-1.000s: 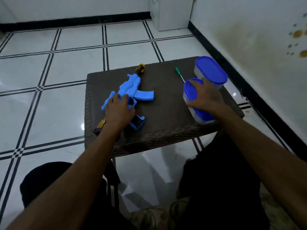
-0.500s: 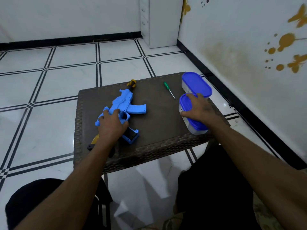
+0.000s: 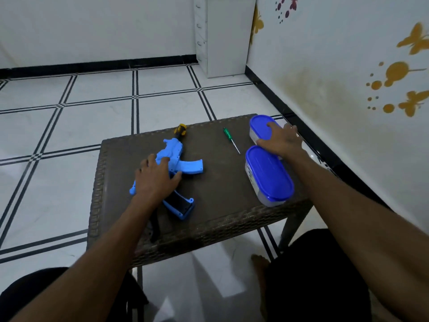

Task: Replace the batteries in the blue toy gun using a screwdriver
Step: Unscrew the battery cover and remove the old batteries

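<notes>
The blue toy gun (image 3: 173, 156) lies on the brown wicker table (image 3: 222, 189), muzzle pointing away, its yellow-black tip at the far edge. My left hand (image 3: 156, 180) rests flat on the gun's middle with fingers spread. A green-handled screwdriver (image 3: 229, 138) lies bare on the table between the gun and the boxes. My right hand (image 3: 279, 140) lies on the far blue-lidded box (image 3: 260, 126), fingers over its lid and thumb at its near side. The near blue-lidded box (image 3: 269, 175) stands free by the table's right front corner.
A black object (image 3: 154, 226) pokes out under my left forearm at the table's front edge. A white wall runs close along the right. A white cabinet (image 3: 225, 36) stands in the far corner. My dark-clothed knees sit below the table's front edge.
My right hand left the near box and moved to the far box. My left hand stayed on the gun with fingers spread wider. The camera tilted up.
</notes>
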Demonstrator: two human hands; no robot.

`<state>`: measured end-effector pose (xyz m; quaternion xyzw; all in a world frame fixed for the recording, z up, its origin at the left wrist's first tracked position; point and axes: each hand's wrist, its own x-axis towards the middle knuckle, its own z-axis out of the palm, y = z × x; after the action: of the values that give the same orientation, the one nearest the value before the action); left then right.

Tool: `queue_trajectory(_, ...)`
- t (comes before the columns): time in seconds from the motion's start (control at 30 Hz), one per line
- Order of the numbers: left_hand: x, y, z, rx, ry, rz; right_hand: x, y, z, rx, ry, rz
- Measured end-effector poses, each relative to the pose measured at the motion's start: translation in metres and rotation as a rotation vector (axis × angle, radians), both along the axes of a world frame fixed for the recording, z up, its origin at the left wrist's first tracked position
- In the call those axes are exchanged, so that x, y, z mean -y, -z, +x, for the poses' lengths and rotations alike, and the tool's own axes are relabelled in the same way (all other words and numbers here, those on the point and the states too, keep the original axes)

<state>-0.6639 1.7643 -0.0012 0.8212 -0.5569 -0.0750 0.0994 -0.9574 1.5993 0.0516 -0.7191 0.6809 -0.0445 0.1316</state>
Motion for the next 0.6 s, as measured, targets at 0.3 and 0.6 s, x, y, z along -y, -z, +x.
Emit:
queue_trajectory(0.3,0.039,0.002,0.006,-0.001,0.029,-0.025,0.072,0.009,0.015,-0.005,-0.057,0.063)
queue_trajectory(0.6,0.094,-0.001,0.011,-0.035,0.098,-0.076,0.105,0.008,0.041,-0.038,-0.096,0.114)
